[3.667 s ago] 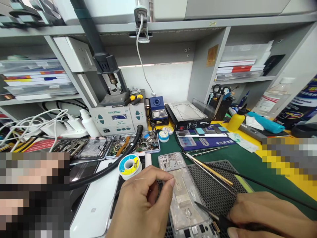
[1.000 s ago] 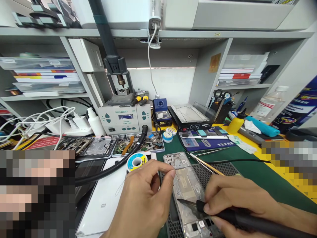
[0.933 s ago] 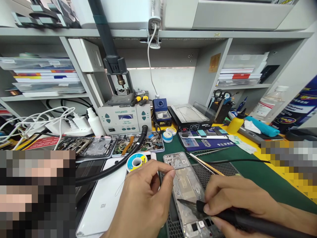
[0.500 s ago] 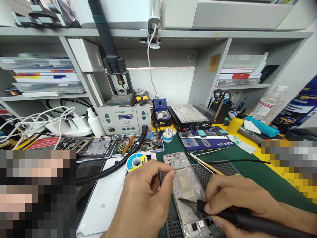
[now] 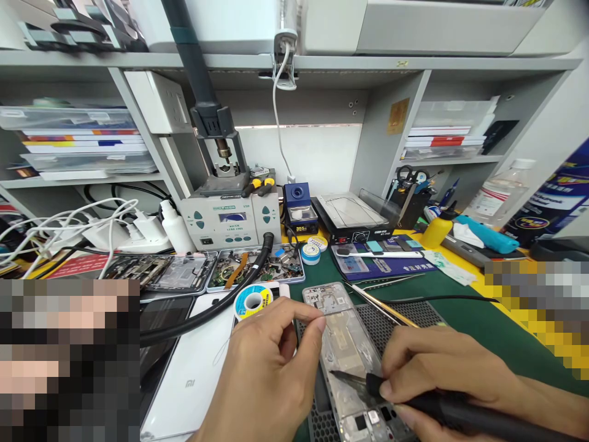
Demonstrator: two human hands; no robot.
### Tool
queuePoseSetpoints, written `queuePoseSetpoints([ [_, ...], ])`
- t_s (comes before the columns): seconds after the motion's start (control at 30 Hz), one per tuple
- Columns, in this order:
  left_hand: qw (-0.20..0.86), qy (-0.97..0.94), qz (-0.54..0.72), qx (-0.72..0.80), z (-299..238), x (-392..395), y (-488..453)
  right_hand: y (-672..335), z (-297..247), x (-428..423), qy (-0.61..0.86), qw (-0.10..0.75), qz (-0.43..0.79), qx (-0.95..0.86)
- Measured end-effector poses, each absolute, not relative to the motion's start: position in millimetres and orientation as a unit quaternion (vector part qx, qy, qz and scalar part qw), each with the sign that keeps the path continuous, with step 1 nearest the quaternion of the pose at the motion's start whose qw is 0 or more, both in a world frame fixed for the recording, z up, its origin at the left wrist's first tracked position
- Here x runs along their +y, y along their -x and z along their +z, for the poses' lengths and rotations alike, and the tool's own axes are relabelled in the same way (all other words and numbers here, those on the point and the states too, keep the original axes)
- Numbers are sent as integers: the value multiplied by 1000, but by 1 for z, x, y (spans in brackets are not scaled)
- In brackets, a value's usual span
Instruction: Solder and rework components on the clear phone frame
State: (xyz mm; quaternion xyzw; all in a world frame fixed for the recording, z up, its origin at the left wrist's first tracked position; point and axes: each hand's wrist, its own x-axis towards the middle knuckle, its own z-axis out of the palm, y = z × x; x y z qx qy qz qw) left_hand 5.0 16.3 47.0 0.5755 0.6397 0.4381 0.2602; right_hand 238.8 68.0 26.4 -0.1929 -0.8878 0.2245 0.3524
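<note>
An opened phone frame lies lengthwise on a black mesh mat in front of me. My left hand pinches thumb and forefinger together at the frame's left edge; a thin solder wire seems to run between them. My right hand grips a black soldering iron like a pen. Its dark tip rests on the lower middle of the frame. A solder spool with a yellow and blue label lies just beyond my left hand.
A white phone lies face down at left, crossed by a black hose. Trays of parts, a hot-air station and a heating plate stand behind. Tweezers lie on the green mat. A yellow bottle stands at right.
Since 3.7 s ago my right hand has come up and left, bringing the iron tip onto the frame. Over the last second both hands have held almost still.
</note>
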Motion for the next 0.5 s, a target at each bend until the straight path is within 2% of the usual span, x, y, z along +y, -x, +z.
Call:
queuePoseSetpoints([
  [0.5, 264, -581, 424, 642, 50, 15, -5, -240, 24, 70, 181, 346, 206, -897],
])
